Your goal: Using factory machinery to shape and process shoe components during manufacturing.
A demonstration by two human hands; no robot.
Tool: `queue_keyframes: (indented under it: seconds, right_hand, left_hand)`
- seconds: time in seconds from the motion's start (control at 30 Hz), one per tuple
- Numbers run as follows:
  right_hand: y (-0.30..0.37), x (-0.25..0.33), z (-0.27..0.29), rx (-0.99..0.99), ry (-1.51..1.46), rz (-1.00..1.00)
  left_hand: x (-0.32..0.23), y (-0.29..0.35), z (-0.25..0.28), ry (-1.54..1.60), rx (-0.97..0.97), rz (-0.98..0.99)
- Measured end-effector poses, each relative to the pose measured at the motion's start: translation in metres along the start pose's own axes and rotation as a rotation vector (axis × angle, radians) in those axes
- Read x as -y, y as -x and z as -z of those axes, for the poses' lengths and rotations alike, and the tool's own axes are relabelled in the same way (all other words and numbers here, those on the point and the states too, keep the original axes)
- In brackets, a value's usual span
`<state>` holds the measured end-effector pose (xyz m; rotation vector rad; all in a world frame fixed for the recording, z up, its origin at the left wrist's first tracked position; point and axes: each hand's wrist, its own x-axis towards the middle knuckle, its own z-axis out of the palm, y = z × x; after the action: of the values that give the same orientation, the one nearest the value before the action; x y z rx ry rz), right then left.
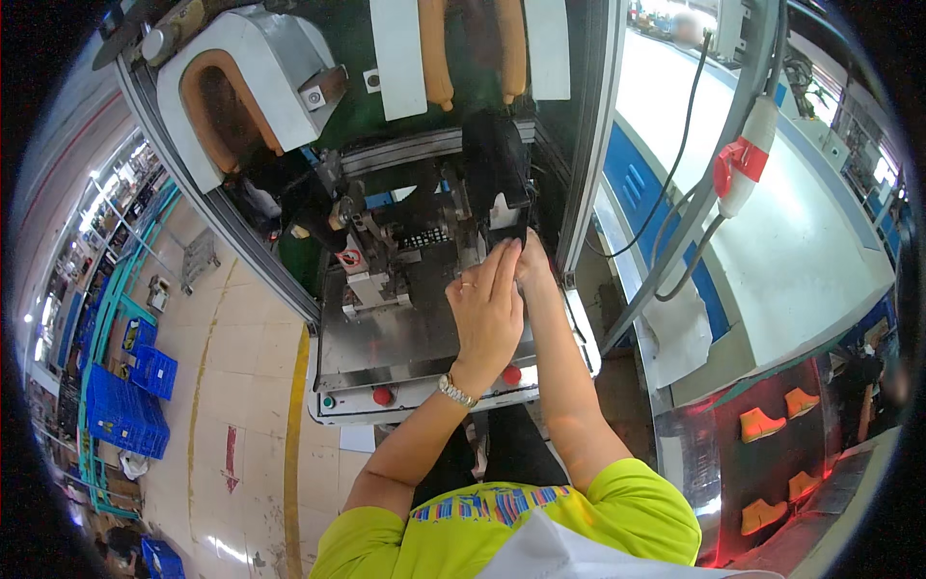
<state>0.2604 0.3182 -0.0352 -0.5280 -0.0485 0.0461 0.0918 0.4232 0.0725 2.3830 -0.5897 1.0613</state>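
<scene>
A black piece that looks like a shoe upper (pixel 495 159) sits at the right-hand station of a machine, with a pale patch at its near end. My right hand (pixel 532 262) is closed at that near end, its fingers partly hidden. Close against it, my left hand (pixel 490 307) reaches up with fingers stretched out and side by side, the tips by the lower edge of the black piece. A ring and a metal watch (pixel 455 390) are on my left hand and wrist. Left of my hands stands a metal clamp fixture (pixel 374 275).
Red buttons (pixel 383 396) line the machine's front edge. Padded U-shaped moulds (pixel 198 116) hang above, at left and centre. A red and white plug connector (pixel 741 166) is on the right. Orange foot-shaped forms (pixel 762 425) lie on a red-lit conveyor; blue crates (pixel 125 410) stand left.
</scene>
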Motion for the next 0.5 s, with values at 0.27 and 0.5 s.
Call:
queue_keyframes:
  seconds: [0.27, 0.5]
  right_hand:
    - [0.002, 0.010, 0.016, 0.129, -0.045, -0.029]
    - [0.154, 0.023, 0.179, -0.747, 1.341, 0.640]
  left_hand:
    - [0.000, -0.004, 0.007, 0.250, 0.102, -0.001]
    - [0.074, -0.004, 0.107, 0.475, -0.162, 0.159]
